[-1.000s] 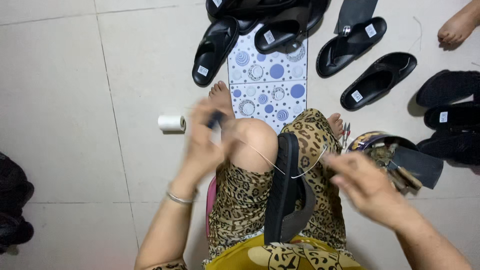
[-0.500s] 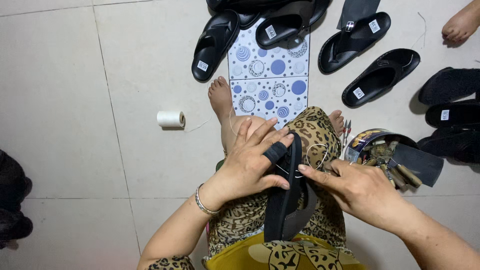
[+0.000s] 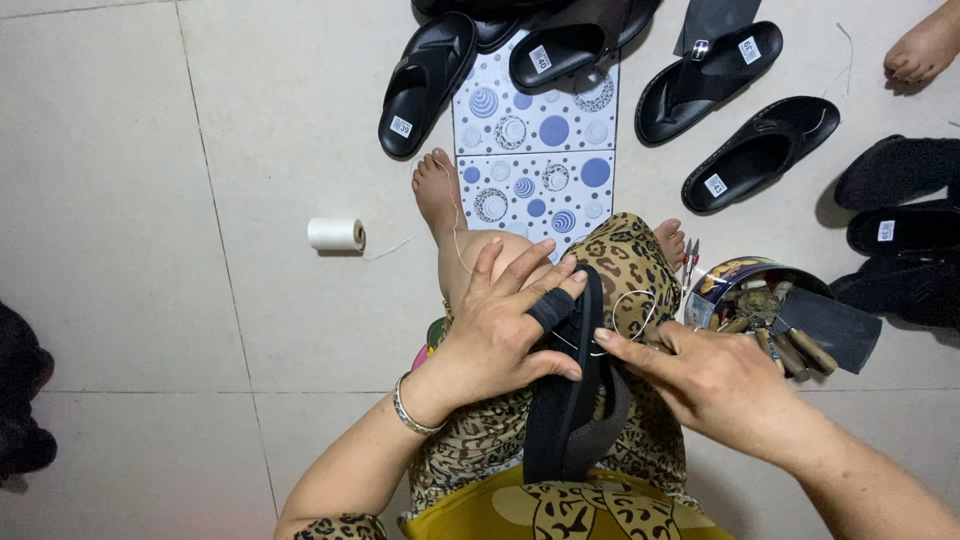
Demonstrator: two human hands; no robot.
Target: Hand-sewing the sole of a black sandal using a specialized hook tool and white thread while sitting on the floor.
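Sandal (image 3: 566,420) on lap, left hand (image 3: 505,325) gripping

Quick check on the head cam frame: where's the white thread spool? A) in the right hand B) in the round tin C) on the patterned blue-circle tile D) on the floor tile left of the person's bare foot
D: the white thread spool lies on its side on the plain floor, left of the bare foot, apart from the round tin and both hands.
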